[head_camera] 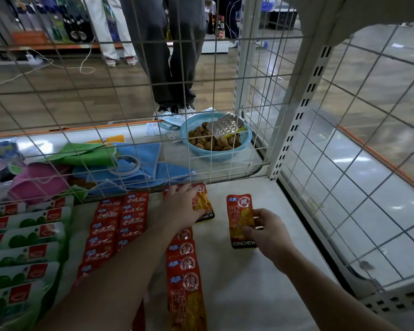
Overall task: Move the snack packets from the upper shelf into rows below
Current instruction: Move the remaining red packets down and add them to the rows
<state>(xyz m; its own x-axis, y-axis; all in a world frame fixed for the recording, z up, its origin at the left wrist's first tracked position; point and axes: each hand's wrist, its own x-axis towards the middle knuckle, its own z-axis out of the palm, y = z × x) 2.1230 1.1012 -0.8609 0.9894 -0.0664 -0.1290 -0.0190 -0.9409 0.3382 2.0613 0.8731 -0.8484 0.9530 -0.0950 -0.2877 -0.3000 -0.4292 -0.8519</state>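
Observation:
On the white shelf lies a row of overlapping orange-red KONCHEW snack packets, running from near me toward the wire back. My left hand rests flat on the farthest packet of that row, fingers spread over its top. My right hand pinches the right edge of a single orange-red packet, which lies apart, to the right of the row. Left of the row sit two columns of small red packets, and further left green-and-white packets.
A white wire grid closes the back and right side of the shelf. Behind it lie folded cloths, a tape roll and a blue basket of walnuts with a scoop. A person's legs stand beyond.

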